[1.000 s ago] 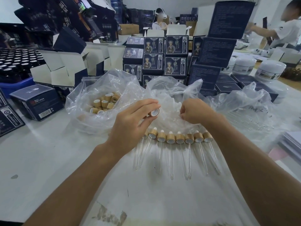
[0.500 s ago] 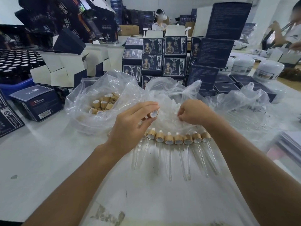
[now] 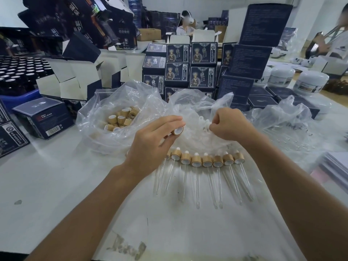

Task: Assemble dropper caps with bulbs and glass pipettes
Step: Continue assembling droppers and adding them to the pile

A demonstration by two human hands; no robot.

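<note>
My left hand (image 3: 150,142) holds a bamboo-coloured dropper cap (image 3: 177,130) between thumb and fingertips, its white-lined opening turned toward the right. My right hand (image 3: 228,124) is curled over the middle plastic bag (image 3: 195,108) and pinches a small white rubber bulb (image 3: 207,122) at its fingertips. Below both hands lies a row of several assembled droppers (image 3: 207,161), bamboo caps in a line and clear glass pipettes fanning toward me. A clear bag of loose bamboo caps (image 3: 122,117) sits to the left.
A third clear bag (image 3: 290,129) with glass pipettes lies at the right. Stacked dark blue boxes (image 3: 190,66) and open cartons (image 3: 75,80) stand behind the bags, white jars (image 3: 310,82) at the back right. Other people work in the background. White sheets (image 3: 337,166) lie at the right edge.
My right hand has lifted slightly out of the middle bag with a white bulb at its fingertips. My left hand has kept the cap in about the same place.
</note>
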